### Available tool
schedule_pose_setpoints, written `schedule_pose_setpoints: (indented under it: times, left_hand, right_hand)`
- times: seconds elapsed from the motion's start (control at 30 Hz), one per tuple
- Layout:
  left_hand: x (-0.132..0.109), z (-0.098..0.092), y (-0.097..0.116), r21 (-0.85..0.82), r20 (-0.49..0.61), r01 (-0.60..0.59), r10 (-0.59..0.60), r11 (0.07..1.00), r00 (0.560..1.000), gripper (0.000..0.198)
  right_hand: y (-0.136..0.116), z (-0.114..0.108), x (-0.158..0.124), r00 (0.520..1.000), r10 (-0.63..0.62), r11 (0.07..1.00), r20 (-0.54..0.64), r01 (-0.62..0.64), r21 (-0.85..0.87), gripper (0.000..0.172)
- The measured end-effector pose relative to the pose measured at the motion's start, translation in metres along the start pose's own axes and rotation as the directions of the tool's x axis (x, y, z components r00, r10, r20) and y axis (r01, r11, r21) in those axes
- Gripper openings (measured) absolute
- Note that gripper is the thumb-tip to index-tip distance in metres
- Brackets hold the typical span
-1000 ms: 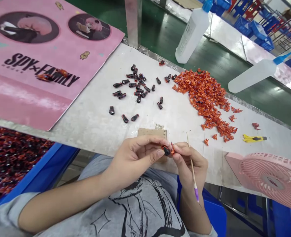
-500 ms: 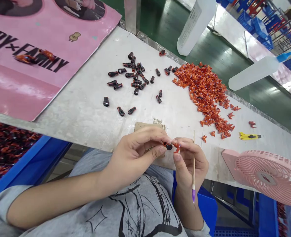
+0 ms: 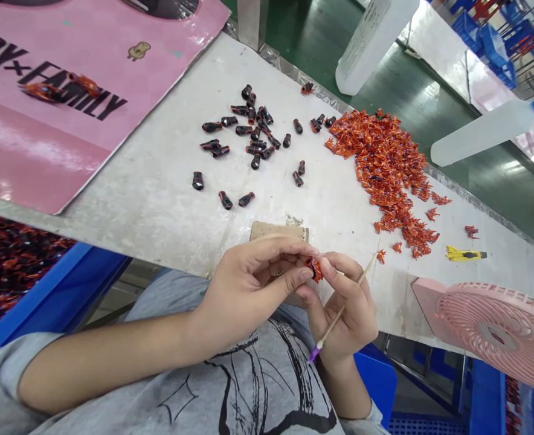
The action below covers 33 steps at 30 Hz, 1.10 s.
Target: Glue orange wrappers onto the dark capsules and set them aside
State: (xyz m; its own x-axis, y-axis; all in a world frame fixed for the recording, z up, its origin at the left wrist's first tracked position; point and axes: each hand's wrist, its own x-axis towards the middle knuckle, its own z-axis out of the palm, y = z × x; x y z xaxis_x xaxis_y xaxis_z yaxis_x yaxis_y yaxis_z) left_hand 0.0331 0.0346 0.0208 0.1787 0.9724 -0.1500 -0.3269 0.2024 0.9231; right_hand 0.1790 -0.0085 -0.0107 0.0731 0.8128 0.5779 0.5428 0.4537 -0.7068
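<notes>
My left hand (image 3: 253,284) and right hand (image 3: 348,308) meet over the near edge of the grey worktop (image 3: 158,199), both pinching a small black-and-orange plastic piece (image 3: 313,269) that lies roughly crosswise. The right hand also grips a thin purple-tipped wooden stick (image 3: 339,315), with the purple end slanting toward me. There is bare worktop ahead and a round pink plastic fan (image 3: 498,332) close on the right.
</notes>
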Motion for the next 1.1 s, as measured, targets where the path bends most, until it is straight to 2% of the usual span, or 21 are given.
schedule_pose_setpoints:
  times: [0.13,0.23,0.3,0.37,0.47,0.57,0.83,0.97,1.03,1.1]
  left_hand:
    - [0.000,0.000,-0.001,-0.041,0.005,0.067,-0.067,0.997,0.998,0.015]
    - [0.002,-0.002,0.001,0.011,0.026,0.039,-0.040,0.999,0.999,0.013]
    - [0.006,-0.005,0.003,0.093,0.063,-0.039,0.033,0.995,0.997,0.013]
    - [0.009,-0.008,0.006,0.180,0.126,-0.167,0.146,0.969,0.981,0.018]
    - [0.009,-0.012,0.008,0.272,0.197,-0.360,0.315,0.892,0.929,0.028]
    - [0.006,-0.013,0.007,0.315,0.186,-0.461,0.423,0.829,0.887,0.032]
    - [0.002,-0.013,0.008,0.335,0.116,-0.462,0.450,0.821,0.885,0.028]
    - [0.006,-0.015,0.003,0.323,0.083,-0.492,0.494,0.808,0.865,0.023]
    - [0.009,-0.017,-0.002,0.316,0.109,-0.529,0.524,0.787,0.845,0.019]
    - [0.011,-0.019,-0.004,0.318,0.134,-0.536,0.522,0.782,0.842,0.017]
  right_hand:
    - [-0.001,0.000,0.004,1.000,-0.015,0.999,-0.008,0.015,-0.040,0.038]
    - [-0.001,0.000,0.006,1.000,-0.030,0.999,-0.002,0.030,-0.041,0.035]
    - [-0.002,0.001,0.007,0.999,-0.048,0.998,0.005,0.049,-0.050,0.030]
    - [-0.005,0.004,0.008,0.997,-0.069,0.996,0.014,0.070,-0.058,0.027]
    - [-0.011,0.007,0.010,0.995,-0.093,0.994,0.027,0.094,-0.053,0.025]
    - [-0.017,0.009,0.015,0.993,-0.110,0.992,0.048,0.112,-0.049,0.024]
    - [-0.020,0.004,0.026,0.985,-0.118,0.992,0.125,0.122,-0.019,0.030]
    - [-0.016,0.010,0.028,0.996,-0.049,0.998,0.078,0.046,0.038,0.023]
    - [-0.014,0.013,0.028,0.999,-0.019,0.998,0.050,0.015,0.068,0.022]
    - [-0.013,0.015,0.028,1.000,0.000,0.996,0.031,-0.003,0.089,0.025]
